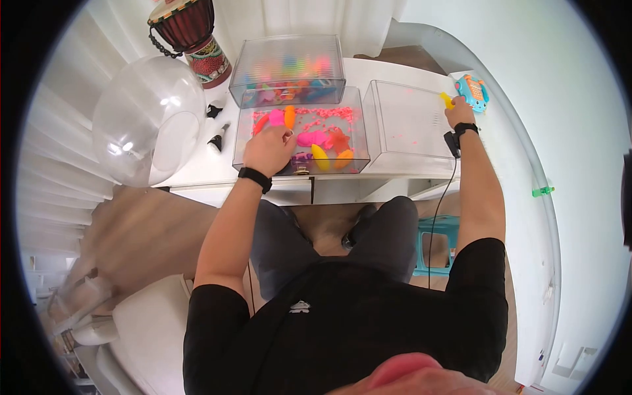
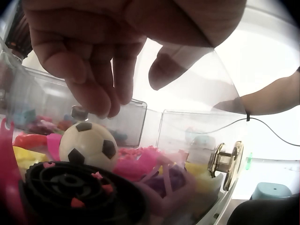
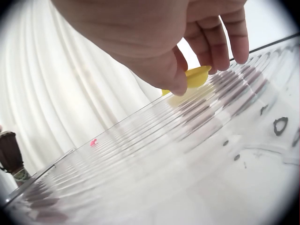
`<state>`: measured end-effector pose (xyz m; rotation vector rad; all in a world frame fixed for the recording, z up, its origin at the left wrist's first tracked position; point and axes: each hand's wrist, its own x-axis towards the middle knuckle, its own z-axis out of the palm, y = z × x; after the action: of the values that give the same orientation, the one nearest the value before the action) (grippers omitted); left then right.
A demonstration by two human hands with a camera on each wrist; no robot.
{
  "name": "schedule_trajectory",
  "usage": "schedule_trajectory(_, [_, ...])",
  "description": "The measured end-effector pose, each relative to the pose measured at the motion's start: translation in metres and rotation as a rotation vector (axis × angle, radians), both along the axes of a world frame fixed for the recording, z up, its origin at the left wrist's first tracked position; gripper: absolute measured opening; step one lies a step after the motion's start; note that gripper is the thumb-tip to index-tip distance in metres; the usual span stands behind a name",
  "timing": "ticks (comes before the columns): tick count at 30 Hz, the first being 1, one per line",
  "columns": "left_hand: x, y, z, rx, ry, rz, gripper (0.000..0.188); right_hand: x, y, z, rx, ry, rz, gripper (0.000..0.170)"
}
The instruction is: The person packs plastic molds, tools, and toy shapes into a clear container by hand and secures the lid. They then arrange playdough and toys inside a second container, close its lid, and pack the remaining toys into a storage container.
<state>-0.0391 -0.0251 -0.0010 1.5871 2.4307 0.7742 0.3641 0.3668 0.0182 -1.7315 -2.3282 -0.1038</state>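
Note:
In the head view my left hand (image 1: pixel 270 150) hangs over the near left part of a clear bin (image 1: pixel 363 131) of toys. The left wrist view shows its fingers loosely bent, holding nothing, above a small black-and-white soccer ball (image 2: pixel 89 146). A round black ridged piece (image 2: pixel 70 185) lies in front of the ball. My right hand (image 1: pixel 459 113) pinches a small yellow piece (image 3: pixel 198 77) between thumb and fingers, low over the far right edge of a clear ribbed panel (image 3: pixel 140 173). Part of the yellow piece is hidden by the thumb.
Behind the open bin stands a clear box (image 1: pixel 289 66) of colourful toys. A large clear globe (image 1: pixel 148 118) and a drum (image 1: pixel 197 46) are at the left. A blue toy phone (image 1: pixel 473 91) sits beyond my right hand. A teal stool (image 1: pixel 438 230) stands below the table.

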Motion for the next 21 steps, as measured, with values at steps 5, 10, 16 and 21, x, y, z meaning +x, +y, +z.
schedule_trajectory(5, [0.0, -0.001, -0.001, -0.013, 0.012, 0.007, 0.027, 0.002, -0.001, 0.008, 0.006, 0.101, 0.054, 0.04])
schedule_trajectory(10, [0.0, -0.001, 0.0, -0.004, -0.002, -0.01, 0.026, -0.05, -0.075, 0.045, -0.098, 0.457, 0.302, 0.036])
schedule_trajectory(16, [-0.005, 0.0, -0.002, -0.037, -0.036, -0.031, 0.029, -0.144, -0.207, 0.027, -0.191, 0.686, 0.73, 0.037])
schedule_trajectory(21, [-0.014, 0.001, -0.001, 0.028, -0.263, -0.07, 0.038, -0.201, -0.274, -0.015, -0.172, 0.645, 0.836, 0.035])
